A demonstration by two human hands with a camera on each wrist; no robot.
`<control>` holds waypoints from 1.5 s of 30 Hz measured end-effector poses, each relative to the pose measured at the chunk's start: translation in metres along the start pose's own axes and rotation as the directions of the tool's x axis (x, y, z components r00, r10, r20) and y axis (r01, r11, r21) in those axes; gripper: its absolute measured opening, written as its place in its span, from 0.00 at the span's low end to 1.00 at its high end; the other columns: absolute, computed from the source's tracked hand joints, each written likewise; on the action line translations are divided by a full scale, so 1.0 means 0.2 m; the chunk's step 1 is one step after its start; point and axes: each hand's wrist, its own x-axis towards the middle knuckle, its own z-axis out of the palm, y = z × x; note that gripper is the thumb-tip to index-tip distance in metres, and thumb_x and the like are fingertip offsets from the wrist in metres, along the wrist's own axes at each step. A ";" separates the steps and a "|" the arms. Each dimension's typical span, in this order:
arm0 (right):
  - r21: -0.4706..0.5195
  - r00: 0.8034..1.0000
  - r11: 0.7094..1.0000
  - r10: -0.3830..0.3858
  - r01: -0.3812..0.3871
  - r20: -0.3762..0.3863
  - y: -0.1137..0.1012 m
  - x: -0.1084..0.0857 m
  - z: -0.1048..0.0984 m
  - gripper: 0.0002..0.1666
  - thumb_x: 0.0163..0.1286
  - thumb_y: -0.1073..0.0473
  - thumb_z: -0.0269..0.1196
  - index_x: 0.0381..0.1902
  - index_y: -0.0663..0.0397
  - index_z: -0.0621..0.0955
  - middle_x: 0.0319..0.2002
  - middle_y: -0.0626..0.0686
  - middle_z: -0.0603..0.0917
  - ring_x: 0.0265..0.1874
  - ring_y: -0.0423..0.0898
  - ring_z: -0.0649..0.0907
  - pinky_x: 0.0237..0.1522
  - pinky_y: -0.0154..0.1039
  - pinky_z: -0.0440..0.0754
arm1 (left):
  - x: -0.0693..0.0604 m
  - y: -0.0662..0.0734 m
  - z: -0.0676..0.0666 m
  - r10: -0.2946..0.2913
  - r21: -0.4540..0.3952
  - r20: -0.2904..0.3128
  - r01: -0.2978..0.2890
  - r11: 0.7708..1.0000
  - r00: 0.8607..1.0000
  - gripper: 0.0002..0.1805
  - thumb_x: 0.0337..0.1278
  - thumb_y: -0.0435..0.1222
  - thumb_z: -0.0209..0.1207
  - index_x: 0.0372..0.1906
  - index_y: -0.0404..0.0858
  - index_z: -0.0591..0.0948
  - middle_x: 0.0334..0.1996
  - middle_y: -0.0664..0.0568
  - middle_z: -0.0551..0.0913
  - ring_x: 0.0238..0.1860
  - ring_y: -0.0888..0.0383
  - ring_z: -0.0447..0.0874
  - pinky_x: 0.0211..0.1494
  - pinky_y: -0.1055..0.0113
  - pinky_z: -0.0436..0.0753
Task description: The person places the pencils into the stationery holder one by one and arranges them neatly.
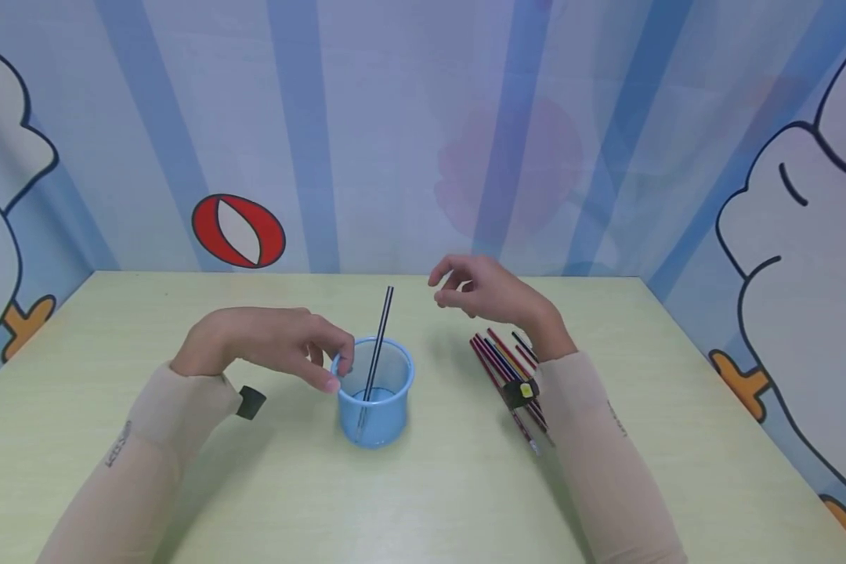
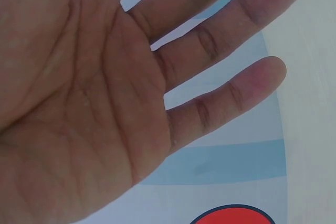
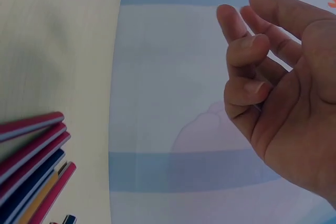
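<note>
A light blue see-through cup [image 1: 374, 423] stands upright on the table. My left hand [image 1: 282, 345] pinches its left rim, the index finger inside and the thumb outside; in the left wrist view the other fingers stretch out. One dark striped pencil [image 1: 379, 345], or two close together, leans in the cup with its upper end above the rim. My right hand [image 1: 486, 290] hovers beyond and to the right of the cup. Its fingers are loosely curled, and the right wrist view shows nothing between them. Several coloured pencils [image 1: 493, 364] lie in a bundle below the right wrist, partly hidden by it.
The pale table [image 1: 437, 486] meets a blue striped backdrop [image 1: 395, 157] at its far edge. Printed cartoon shapes, among them a red and white oval [image 1: 238, 230], cover the backdrop. A small black block [image 1: 251, 402] sits at the left cuff.
</note>
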 end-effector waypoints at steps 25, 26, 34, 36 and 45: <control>-0.224 0.947 0.961 0.216 -0.163 0.239 0.18 -0.03 -0.04 0.16 0.74 0.65 0.58 0.57 0.55 0.79 0.52 0.60 0.83 0.34 0.58 0.82 0.43 0.55 0.81 | 0.00 0.00 0.00 0.031 -0.004 -0.003 -0.031 1.000 1.000 0.07 0.63 0.45 0.65 0.40 0.51 0.79 0.40 0.60 0.81 0.45 0.57 0.83 0.52 0.58 0.78; -0.234 0.943 0.957 0.229 -0.172 0.242 0.18 -0.03 -0.03 0.16 0.73 0.65 0.58 0.57 0.55 0.79 0.52 0.60 0.83 0.35 0.57 0.82 0.43 0.54 0.81 | 0.00 0.00 0.00 0.031 -0.004 -0.003 -0.031 1.000 1.000 0.07 0.63 0.45 0.65 0.40 0.51 0.79 0.40 0.60 0.81 0.45 0.57 0.83 0.52 0.57 0.78; -0.273 0.912 0.932 0.310 -0.236 0.270 0.21 -0.03 -0.03 0.17 0.72 0.67 0.58 0.56 0.53 0.80 0.49 0.57 0.84 0.29 0.51 0.80 0.40 0.50 0.80 | -0.01 0.00 0.00 0.023 -0.005 -0.003 -0.023 1.000 1.000 0.07 0.63 0.45 0.65 0.40 0.51 0.79 0.40 0.60 0.81 0.45 0.57 0.82 0.52 0.58 0.78; -0.276 0.904 0.928 0.326 -0.250 0.278 0.21 -0.03 -0.03 0.17 0.72 0.68 0.58 0.56 0.53 0.81 0.48 0.56 0.85 0.28 0.50 0.79 0.40 0.49 0.79 | -0.01 0.00 -0.01 0.023 -0.005 -0.003 -0.023 1.000 1.000 0.07 0.63 0.45 0.65 0.40 0.51 0.79 0.40 0.60 0.81 0.46 0.57 0.82 0.52 0.58 0.78; -0.335 0.886 0.909 0.352 -0.248 0.301 0.22 -0.03 -0.02 0.17 0.71 0.67 0.59 0.54 0.50 0.82 0.49 0.53 0.85 0.41 0.47 0.83 0.43 0.45 0.81 | 0.00 0.00 -0.01 0.024 0.002 -0.007 -0.024 1.000 1.000 0.07 0.63 0.45 0.66 0.40 0.51 0.79 0.40 0.60 0.81 0.46 0.57 0.82 0.52 0.58 0.78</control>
